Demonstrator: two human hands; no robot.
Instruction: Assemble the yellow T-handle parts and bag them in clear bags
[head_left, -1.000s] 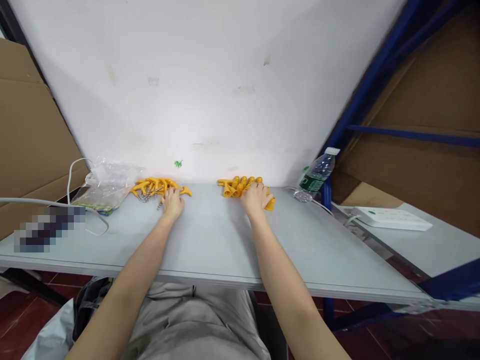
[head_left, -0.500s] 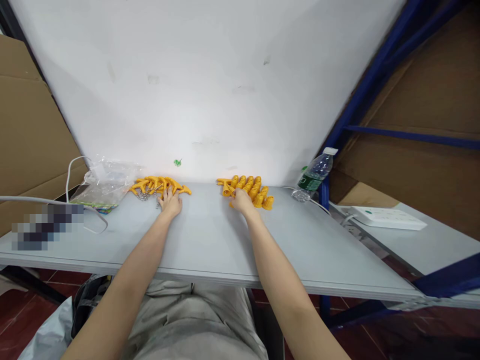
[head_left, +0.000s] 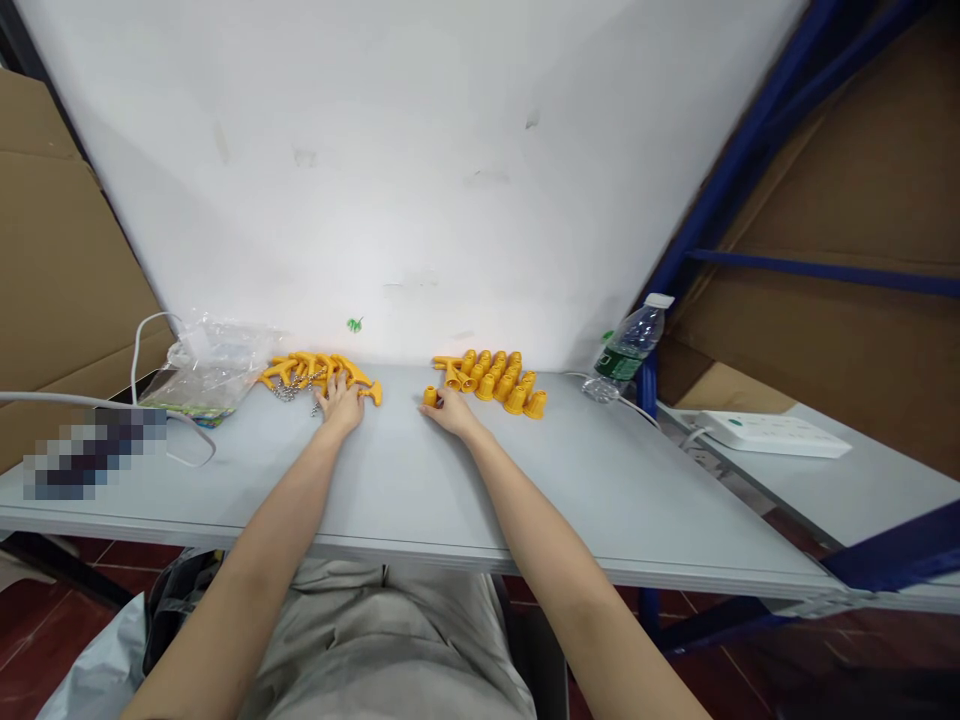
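Observation:
A heap of yellow T-shaped parts [head_left: 311, 371] with small metal chains lies at the far left of the grey table [head_left: 420, 490]. My left hand [head_left: 341, 405] rests at the heap's near edge, fingers closed on one yellow T-shaped part [head_left: 369, 391]. To the right stands a cluster of yellow cone-shaped caps [head_left: 499, 379]. My right hand [head_left: 452, 410] is left of that cluster and pinches one yellow cap [head_left: 430, 397] at its fingertips, just above the table.
A clear plastic bag [head_left: 214, 368] and a white cable [head_left: 150, 335] lie at far left. A water bottle [head_left: 628, 347] stands at the right edge by a blue rack post [head_left: 720, 190]. A white power strip [head_left: 765, 434] sits on the neighbouring table. A white wall backs the table.
My right hand left the cluster of caps and moved left toward me with one cap in its fingers. My left hand closed on a T-shaped part at the heap's edge.

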